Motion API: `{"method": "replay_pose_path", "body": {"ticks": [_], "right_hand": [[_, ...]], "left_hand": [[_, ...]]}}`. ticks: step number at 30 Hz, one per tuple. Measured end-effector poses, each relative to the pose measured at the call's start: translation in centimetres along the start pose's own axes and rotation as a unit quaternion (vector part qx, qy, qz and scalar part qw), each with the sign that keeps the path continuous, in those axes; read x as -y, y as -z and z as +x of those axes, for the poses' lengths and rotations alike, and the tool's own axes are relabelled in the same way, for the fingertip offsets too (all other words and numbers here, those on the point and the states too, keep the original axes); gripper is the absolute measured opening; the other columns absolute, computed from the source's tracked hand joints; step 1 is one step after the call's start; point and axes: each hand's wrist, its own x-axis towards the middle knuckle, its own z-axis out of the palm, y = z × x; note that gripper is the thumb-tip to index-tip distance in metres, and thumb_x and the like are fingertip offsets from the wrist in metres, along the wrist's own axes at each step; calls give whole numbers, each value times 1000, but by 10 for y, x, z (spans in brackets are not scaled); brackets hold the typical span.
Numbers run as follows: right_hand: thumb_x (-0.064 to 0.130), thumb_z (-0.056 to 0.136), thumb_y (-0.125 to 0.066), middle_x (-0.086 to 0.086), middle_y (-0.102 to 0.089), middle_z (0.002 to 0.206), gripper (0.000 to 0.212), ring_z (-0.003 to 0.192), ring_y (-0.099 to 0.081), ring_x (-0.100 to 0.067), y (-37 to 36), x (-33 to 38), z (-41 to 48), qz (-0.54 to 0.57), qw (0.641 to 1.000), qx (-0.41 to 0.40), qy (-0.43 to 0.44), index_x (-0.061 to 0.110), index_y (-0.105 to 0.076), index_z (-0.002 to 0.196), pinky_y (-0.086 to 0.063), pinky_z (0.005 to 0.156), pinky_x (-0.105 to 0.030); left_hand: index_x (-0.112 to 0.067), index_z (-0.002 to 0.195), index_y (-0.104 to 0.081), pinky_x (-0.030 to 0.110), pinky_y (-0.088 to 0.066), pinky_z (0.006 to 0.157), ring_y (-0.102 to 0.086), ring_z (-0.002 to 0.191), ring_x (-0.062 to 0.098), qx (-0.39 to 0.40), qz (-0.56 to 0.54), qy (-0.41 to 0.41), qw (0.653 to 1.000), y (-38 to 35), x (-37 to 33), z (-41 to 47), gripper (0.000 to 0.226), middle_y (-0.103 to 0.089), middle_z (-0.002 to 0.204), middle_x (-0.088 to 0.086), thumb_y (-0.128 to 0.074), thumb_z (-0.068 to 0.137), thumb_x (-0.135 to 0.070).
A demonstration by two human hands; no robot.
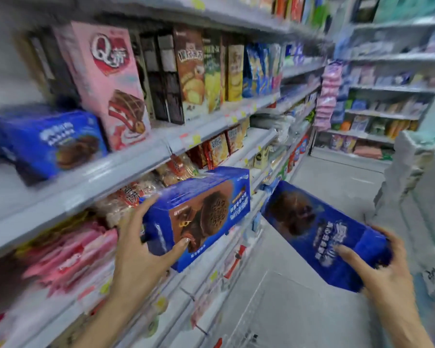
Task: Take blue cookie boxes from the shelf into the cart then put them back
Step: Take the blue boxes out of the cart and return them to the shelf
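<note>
Gripping one blue cardboard cookie box in each hand, I have both of them in the air in front of the grey metal shelf front (126,167).

My left hand (138,237) clamps the near end of the left blue cookie box (201,214). My thumb presses the printed front face and my fingers (148,199) curl over the top edge. This box's long axis climbs from my hand at the lower left up toward the right, so its free end points up and along the aisle. The face with the brown cookie picture is turned toward me. The box hangs just off the shelf fronts, below the board that carries the tall cartons.

My right hand (384,270) holds the lower end of the right blue cookie box (319,234), thumb flat on the face, fingers wrapped round the end. Its long axis runs the other way, falling from the upper left down to my hand at the lower right. Its free end points up and left, toward the shelving, near the first box's far end but apart from it. It hangs over the pale floor of the aisle.

A third blue cookie box (48,141) lies on its long side on the shelf board at the left, lengthwise along the board, blurred. Its right end is just beside a tall pink cardboard cake box (106,81) that stands upright.
</note>
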Motion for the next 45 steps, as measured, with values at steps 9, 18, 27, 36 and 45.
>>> {"method": "replay_pose_path", "body": {"ticks": [9,18,27,36,45], "right_hand": [[17,69,-74,15,-62,103,47,80,-63,10,-50,88,8,153,978,87,110,46,-53,98,-52,64,-7],[9,79,-65,-12,-57,124,45,106,-57,-32,-137,140,-17,232,935,229,141,34,-51,114,-54,68,-20],[15,82,-63,6,-61,101,35,69,-66,3,-196,173,-32,293,888,328,134,40,-51,105,-52,50,-14],[70,30,-78,4,-64,110,110,75,-68,-4,-215,187,-37,277,877,374,120,28,-46,126,-59,61,-30],[24,76,-66,-2,-62,117,45,80,-69,-6,-256,197,-29,321,849,410,88,28,-50,118,-57,67,-30]], "left_hand": [[-56,117,-43,13,-52,76,-54,108,-6,-117,11,-111,987,136,-78,-14,76,-46,132,-20,-73,49,-38],[-50,114,-39,2,-47,72,-56,90,-15,-261,203,-83,940,271,-108,-35,85,-52,115,-9,-87,56,-11],[-38,125,-43,45,-49,95,-59,102,26,-201,281,80,935,335,-76,13,91,-58,119,8,-70,40,-55],[-17,134,-33,31,-43,95,-53,114,28,-29,420,233,877,374,-43,50,93,-53,126,11,-85,58,-32],[-6,121,-47,36,-43,90,-51,113,30,-6,645,225,730,372,-21,99,80,-56,123,14,-67,67,-62]]}}
